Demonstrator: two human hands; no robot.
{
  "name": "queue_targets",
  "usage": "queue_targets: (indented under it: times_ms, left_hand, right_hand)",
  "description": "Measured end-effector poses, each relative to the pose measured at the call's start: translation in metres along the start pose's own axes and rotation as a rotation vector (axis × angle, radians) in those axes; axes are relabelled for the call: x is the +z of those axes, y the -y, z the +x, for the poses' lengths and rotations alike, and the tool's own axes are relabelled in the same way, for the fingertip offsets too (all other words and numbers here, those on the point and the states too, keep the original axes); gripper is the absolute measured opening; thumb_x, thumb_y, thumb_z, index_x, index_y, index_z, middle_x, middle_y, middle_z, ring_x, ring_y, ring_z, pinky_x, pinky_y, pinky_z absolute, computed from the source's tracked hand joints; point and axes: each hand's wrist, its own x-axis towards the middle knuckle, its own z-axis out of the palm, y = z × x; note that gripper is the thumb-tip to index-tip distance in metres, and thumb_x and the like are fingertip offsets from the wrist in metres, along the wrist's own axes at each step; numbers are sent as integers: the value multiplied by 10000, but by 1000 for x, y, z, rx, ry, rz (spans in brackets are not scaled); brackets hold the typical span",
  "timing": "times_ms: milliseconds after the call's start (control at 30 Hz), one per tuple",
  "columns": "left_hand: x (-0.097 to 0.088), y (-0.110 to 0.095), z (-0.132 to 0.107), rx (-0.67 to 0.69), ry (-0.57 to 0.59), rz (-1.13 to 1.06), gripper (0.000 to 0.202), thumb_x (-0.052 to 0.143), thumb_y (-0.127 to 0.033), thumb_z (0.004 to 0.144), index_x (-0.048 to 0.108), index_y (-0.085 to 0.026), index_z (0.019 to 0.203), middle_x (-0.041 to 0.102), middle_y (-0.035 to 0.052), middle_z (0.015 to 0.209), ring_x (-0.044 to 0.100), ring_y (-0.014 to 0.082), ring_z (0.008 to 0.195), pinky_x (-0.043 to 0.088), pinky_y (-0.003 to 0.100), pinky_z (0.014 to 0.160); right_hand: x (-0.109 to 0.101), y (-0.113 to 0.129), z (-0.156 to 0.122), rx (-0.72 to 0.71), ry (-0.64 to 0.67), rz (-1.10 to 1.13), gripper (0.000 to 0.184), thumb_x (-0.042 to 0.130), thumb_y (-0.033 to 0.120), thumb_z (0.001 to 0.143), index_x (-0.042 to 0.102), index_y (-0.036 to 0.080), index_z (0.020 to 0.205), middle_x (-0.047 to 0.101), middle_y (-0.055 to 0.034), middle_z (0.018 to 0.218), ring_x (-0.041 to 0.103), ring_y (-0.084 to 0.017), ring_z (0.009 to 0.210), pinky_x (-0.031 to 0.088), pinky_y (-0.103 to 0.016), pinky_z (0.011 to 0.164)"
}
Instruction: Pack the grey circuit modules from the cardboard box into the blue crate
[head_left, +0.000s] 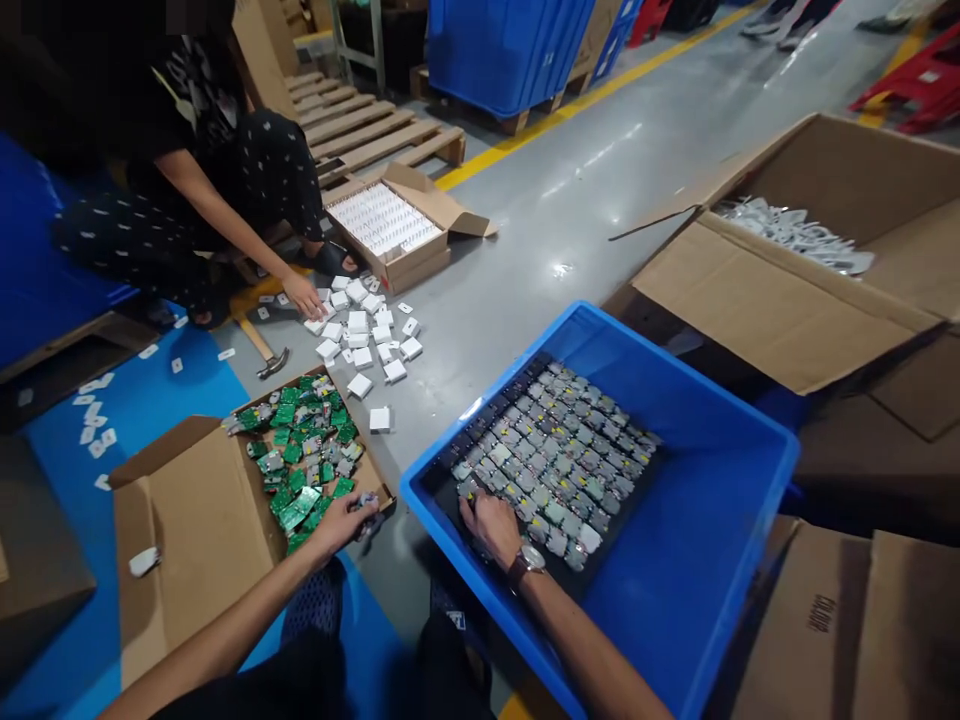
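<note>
My left hand (345,522) is closed around small greyish circuit boards (367,505), just over the near right edge of an opened cardboard box (202,540). Inside that box lies a loose heap of green circuit boards (289,425), some with grey metal parts. My right hand (491,525), with a watch on its wrist, reaches into a blue plastic bin (697,420). Its fingertips pinch at a board by the near left end of the rows. Grey circuit boards (551,440) with yellow parts lie there in neat rows on a black tray (517,385).
A co-worker's hand (304,297) touches white plastic cases (358,322) scattered on the floor. A hammer (261,345) lies close by. Behind stands a box of white pieces (386,220). An open carton (780,290) holding white parts stands right of the bin.
</note>
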Motion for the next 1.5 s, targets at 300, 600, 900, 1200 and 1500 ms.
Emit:
queue_targets:
  times_ms: [300,600,900,1200,1500]
  left_hand:
    - [-1,1,-1,-2,19,-32,572,832,-639,586,681,-147,835,681,26,665,503,99,429,372,209,405]
    - [-2,-3,0,-18,20,-28,597,823,-656,581,674,-148,857,682,26,679,500,96,431,389,215,419]
    - [-3,-6,-3,-21,40,-24,568,818,-633,610,667,-153,876,664,10,664,501,96,447,396,216,435]
    - [-2,-7,-2,-7,35,-21,563,814,-657,602,644,-165,816,636,-12,627,487,90,432,399,213,436]
    - [-5,-9,-4,-14,37,2,578,814,-664,612,668,-157,849,649,-3,649,504,92,440,409,213,442]
  right_hand:
    - [-1,-1,3,61,18,18,436,325,391,1058,653,111,1121,749,-181,905,735,-283,969,506,-326,789]
    - [2,-39,-30,-80,183,-141,574,748,330,812,531,134,1305,635,-206,1272,611,-325,1179,475,-356,884]
    - [9,-50,-44,-147,150,-7,326,520,248,930,560,132,1231,661,-139,1199,607,-245,1141,416,-294,946]
    - [12,-33,-30,59,56,77,351,485,400,1013,550,128,1225,668,-154,1132,670,-245,1047,474,-299,842]
    - [-5,-30,-13,115,42,154,398,469,496,1022,596,135,1134,713,-157,1092,697,-250,1026,467,-294,821]
